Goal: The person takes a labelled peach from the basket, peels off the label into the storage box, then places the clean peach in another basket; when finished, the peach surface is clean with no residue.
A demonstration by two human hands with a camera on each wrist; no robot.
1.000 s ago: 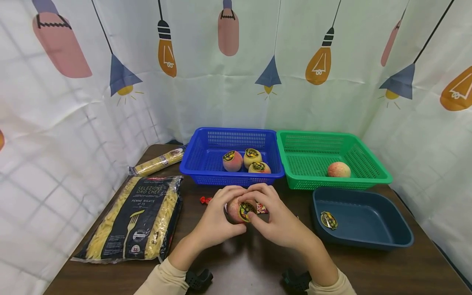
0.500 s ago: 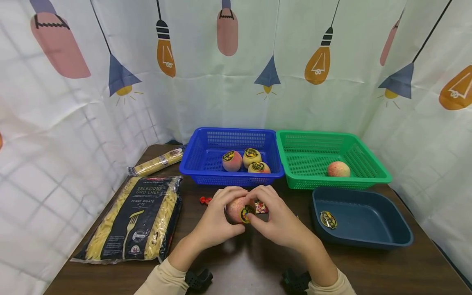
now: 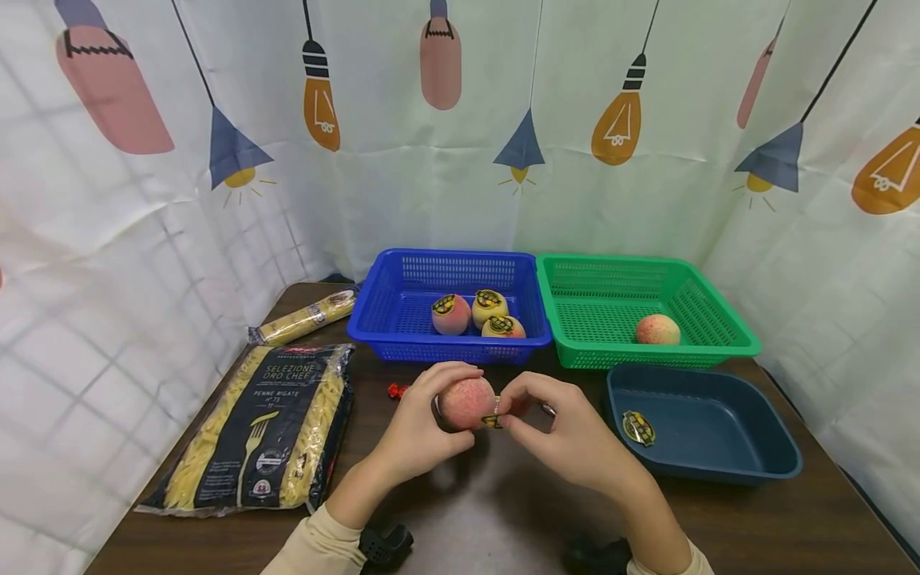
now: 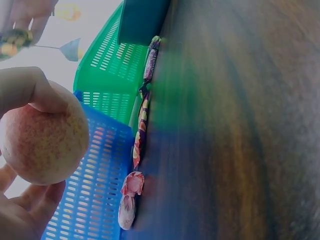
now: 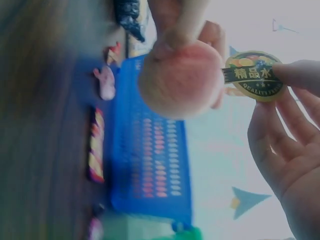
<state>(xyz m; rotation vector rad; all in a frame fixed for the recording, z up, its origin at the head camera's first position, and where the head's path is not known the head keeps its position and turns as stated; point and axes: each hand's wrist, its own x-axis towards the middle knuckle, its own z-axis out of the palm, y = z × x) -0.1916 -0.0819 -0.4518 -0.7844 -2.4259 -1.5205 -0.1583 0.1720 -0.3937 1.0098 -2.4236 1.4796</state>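
Note:
My left hand [image 3: 424,419] grips a pink peach [image 3: 467,402] between thumb and fingers, above the table. Bare pink skin shows on the peach [image 4: 44,137] in the left wrist view. Just right of the fruit, my right hand [image 3: 564,423] pinches an oval black and gold sticker [image 5: 254,76] between thumb and fingertips. In the right wrist view the sticker's left end overlaps the peach's edge. Another such sticker [image 3: 638,429] lies at the left inside of the dark blue tray [image 3: 719,471]. Wrapped candies [image 4: 140,130] lie on the table behind my hands.
A blue basket [image 3: 449,345] at the back holds several peaches [image 3: 451,315] with stickers. Beside it, a green basket [image 3: 654,358] has one plain peach [image 3: 657,329]. A penne bag [image 3: 259,431] and a long pasta pack [image 3: 309,315] lie at left.
My right hand has moved right, away from the peach, with the sticker pinched in its fingers. The sticker has come off the peach's face. My left hand still holds the peach.

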